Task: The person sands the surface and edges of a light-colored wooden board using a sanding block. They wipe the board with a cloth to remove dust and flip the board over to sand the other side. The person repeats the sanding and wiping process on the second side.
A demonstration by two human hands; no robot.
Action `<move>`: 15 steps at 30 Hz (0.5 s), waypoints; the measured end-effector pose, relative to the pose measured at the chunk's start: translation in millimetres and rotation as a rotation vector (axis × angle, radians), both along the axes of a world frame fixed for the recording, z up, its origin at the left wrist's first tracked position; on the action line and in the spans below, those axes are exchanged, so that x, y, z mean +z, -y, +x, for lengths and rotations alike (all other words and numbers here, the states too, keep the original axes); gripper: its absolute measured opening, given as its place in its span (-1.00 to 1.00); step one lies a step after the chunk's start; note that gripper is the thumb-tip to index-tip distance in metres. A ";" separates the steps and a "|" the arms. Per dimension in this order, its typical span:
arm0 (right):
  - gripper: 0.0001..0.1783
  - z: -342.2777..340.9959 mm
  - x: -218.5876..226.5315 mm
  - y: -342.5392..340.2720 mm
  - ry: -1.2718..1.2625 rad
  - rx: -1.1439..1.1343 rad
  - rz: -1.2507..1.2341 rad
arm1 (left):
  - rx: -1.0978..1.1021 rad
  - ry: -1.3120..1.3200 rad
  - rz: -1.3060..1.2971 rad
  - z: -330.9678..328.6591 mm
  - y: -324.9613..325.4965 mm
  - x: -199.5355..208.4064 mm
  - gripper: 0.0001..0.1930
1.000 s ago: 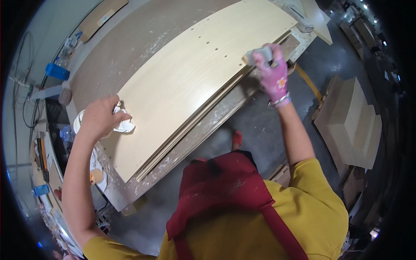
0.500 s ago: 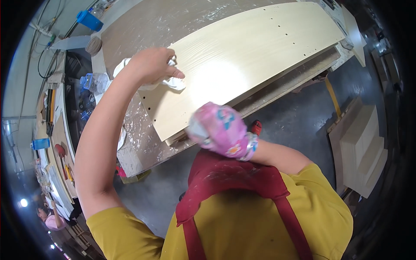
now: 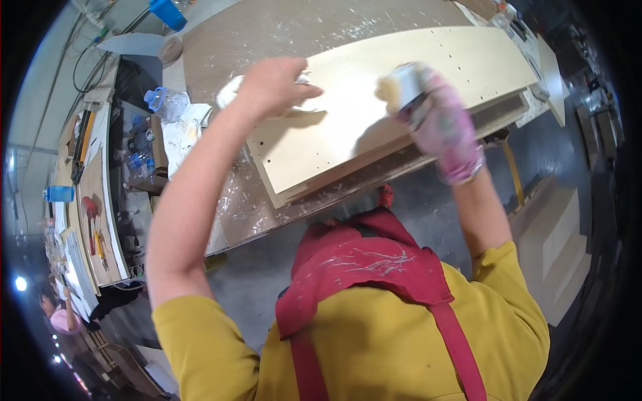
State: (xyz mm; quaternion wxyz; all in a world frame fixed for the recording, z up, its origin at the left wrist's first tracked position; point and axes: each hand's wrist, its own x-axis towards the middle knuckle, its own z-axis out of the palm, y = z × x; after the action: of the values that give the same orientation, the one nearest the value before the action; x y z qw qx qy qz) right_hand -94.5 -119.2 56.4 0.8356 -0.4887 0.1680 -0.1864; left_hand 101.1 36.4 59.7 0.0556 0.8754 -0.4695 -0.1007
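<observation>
A long cream board (image 3: 348, 134) with small drilled holes lies on the worktable, on top of other boards. My bare left hand (image 3: 274, 87) is over the board's left end, its fingers curled round a white cloth (image 3: 229, 92) that is mostly hidden beneath it. My right hand (image 3: 445, 127), in a pink flowered glove, is above the board's middle and is closed on a small pale block (image 3: 400, 88) with a tan end. Motion blurs the block, so I cannot make out its exact kind. A shadow falls on the board below it.
The brown worktable (image 3: 247, 207) is spattered with white marks. To the left are a clear plastic jug (image 3: 167, 103), a blue container (image 3: 167, 13) and a side bench with tools (image 3: 93, 227). Stacked panels (image 3: 552, 247) stand at right. A person in pink (image 3: 63, 317) is far left.
My right hand has swung from the board's near edge up and right, over its middle, bringing the pale block into sight. My left hand stays over the left end with the cloth. The view has shifted.
</observation>
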 end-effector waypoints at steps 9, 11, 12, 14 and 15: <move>-0.66 102.0 63.5 -10.6 0.172 0.703 -0.666 | -0.036 0.306 -0.729 -135.7 51.4 -72.1 -0.49; -0.66 119.0 49.2 -62.1 0.213 1.020 -0.935 | 0.032 -0.153 -0.226 -129.2 50.4 -38.5 -0.53; -0.64 129.9 33.8 -88.2 0.343 1.209 -1.011 | 0.024 0.027 -0.666 -128.8 51.3 -84.1 -0.59; -0.64 139.8 16.3 -114.6 0.448 1.495 -1.207 | 0.091 -0.270 -0.771 -132.2 53.7 -73.7 -0.67; -0.66 140.1 17.3 -126.1 0.439 1.619 -1.335 | 0.115 -0.343 -0.874 -133.1 56.0 -88.4 -0.68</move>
State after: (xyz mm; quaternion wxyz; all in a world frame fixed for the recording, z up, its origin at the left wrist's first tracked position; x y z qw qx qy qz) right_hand 45.6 6.8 73.6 0.2865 -0.7686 -0.4958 0.2852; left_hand -32.1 -19.6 -28.7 0.5011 0.7652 -0.4028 -0.0336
